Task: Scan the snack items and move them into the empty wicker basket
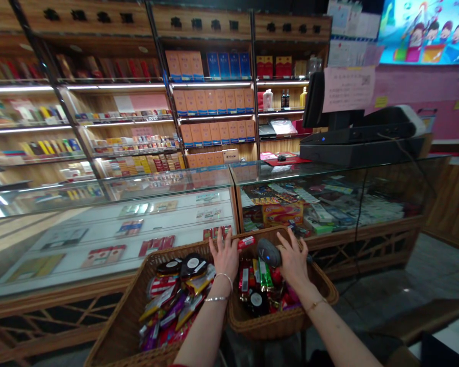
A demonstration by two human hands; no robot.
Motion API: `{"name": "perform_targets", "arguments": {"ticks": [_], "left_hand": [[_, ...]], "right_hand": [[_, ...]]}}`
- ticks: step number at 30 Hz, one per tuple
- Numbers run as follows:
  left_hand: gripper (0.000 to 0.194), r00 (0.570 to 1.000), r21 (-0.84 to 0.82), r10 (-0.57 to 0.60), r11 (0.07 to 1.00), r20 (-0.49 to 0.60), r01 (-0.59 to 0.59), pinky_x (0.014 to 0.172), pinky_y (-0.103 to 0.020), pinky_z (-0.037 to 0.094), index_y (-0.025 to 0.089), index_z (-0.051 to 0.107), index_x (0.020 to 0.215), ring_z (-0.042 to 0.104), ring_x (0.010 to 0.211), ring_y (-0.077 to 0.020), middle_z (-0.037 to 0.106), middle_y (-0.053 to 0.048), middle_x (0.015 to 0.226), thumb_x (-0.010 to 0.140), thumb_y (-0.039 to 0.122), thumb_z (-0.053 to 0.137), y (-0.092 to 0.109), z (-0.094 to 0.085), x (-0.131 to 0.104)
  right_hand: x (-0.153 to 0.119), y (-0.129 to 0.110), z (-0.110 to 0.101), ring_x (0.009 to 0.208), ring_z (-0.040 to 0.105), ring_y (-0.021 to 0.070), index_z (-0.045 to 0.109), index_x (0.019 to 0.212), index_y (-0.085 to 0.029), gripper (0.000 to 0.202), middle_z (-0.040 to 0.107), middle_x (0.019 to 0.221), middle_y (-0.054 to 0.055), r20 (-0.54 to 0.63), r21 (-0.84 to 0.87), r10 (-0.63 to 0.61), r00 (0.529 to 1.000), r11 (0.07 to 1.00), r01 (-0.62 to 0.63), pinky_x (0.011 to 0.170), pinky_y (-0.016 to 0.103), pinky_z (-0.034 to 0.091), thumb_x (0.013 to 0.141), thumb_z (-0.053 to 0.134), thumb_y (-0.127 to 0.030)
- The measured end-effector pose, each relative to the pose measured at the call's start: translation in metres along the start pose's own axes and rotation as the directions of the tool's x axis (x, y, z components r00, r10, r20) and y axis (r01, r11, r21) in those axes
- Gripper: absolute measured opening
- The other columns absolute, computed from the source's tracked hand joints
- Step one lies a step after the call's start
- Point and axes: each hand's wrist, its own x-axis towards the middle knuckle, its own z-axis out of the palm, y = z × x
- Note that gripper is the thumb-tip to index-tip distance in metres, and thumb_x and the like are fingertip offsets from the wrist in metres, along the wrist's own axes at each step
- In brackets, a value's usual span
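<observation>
Red packet (246,242) is up at the far rim of the right wicker basket (268,326), against the thumb side of the left hand (225,256). Left fingers spread; can't tell if thumb and finger actually pinch the packet. Right hand (291,261) is wrapped around a grey handheld scanner (268,252), its head just beside the packet. Below both hands, right basket has a loose pile of wrapped snacks: a green packet (265,275), red ones, and a black pack with a round white label (257,303). Left wicker basket (115,326), just beside it, has purple packets (174,312), yellow ones and more black packs, all jumbled. Behind the baskets: glass display counter (232,178), flat packs inside. Monitor (312,102) on its right part, pink paper sheet (348,87) on the back. Wall shelves beyond, rows of orange boxes (214,102) mid-wall. Lit screen (428,33) upper right.
</observation>
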Motion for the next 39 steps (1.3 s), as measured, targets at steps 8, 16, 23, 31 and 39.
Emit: {"name": "perform_targets", "arguments": {"ticks": [8,16,23,31,39], "left_hand": [[0.032,0.995,-0.043,0.022,0.999,-0.096,-0.026,0.121,-0.069,0.009,0.031,0.069,0.117,0.017,0.152,-0.0369,0.044,-0.001,0.157,0.085,0.031,0.065,-0.0013,0.0053,-0.0015],[0.031,0.995,-0.048,0.018,0.999,-0.094,-0.022,0.121,-0.069,0.009,0.032,0.07,0.116,0.018,0.152,-0.0368,0.044,-0.001,0.157,0.085,0.032,0.065,-0.0015,0.0065,-0.0014],[0.031,0.996,-0.045,0.013,0.999,-0.084,-0.016,0.121,-0.068,0.009,0.032,0.069,0.117,0.018,0.152,-0.0367,0.043,-0.001,0.157,0.086,0.031,0.064,-0.0014,0.0069,-0.0013],[0.03,0.995,-0.062,0.016,0.998,-0.094,-0.022,0.121,-0.068,0.008,0.029,0.071,0.112,0.017,0.153,-0.0353,0.045,-0.002,0.156,0.088,0.023,0.055,-0.0022,0.0098,-0.0016],[0.029,0.995,-0.059,0.014,0.998,-0.095,-0.02,0.121,-0.068,0.008,0.03,0.071,0.112,0.018,0.152,-0.036,0.045,-0.001,0.156,0.088,0.024,0.055,-0.0024,0.0101,-0.0014]], "right_hand": [[-0.0001,0.0004,0.0014,0.149,0.027,0.03,0.07,0.096,-0.021,0.035,0.056,0.146,0.004,-0.007,0.02,-0.009,1.0,1.0,0.009,0.116,0.059,0.017,0.074,0.051,-0.002],[0.0001,-0.0001,0.0018,0.149,0.028,0.0291,0.07,0.094,-0.022,0.033,0.057,0.145,0.003,-0.016,0.031,-0.004,1.0,1.0,0.005,0.117,0.058,0.016,0.076,0.049,-0.003],[-0.0008,0.0014,0.0034,0.148,0.028,0.0294,0.07,0.093,-0.022,0.032,0.059,0.143,0.005,-0.038,0.032,-0.021,0.999,0.999,0.022,0.116,0.058,0.016,0.074,0.052,-0.004],[0.0001,0.0009,0.0004,0.149,0.027,0.0286,0.07,0.094,-0.022,0.033,0.058,0.143,0.003,-0.004,0.051,-0.01,1.0,0.999,0.01,0.117,0.058,0.016,0.075,0.052,-0.004],[-0.0005,0.0009,0.0007,0.148,0.028,0.0291,0.071,0.094,-0.023,0.03,0.06,0.142,0.005,-0.013,0.045,-0.02,1.0,0.999,0.021,0.117,0.059,0.016,0.075,0.054,-0.006]]}}
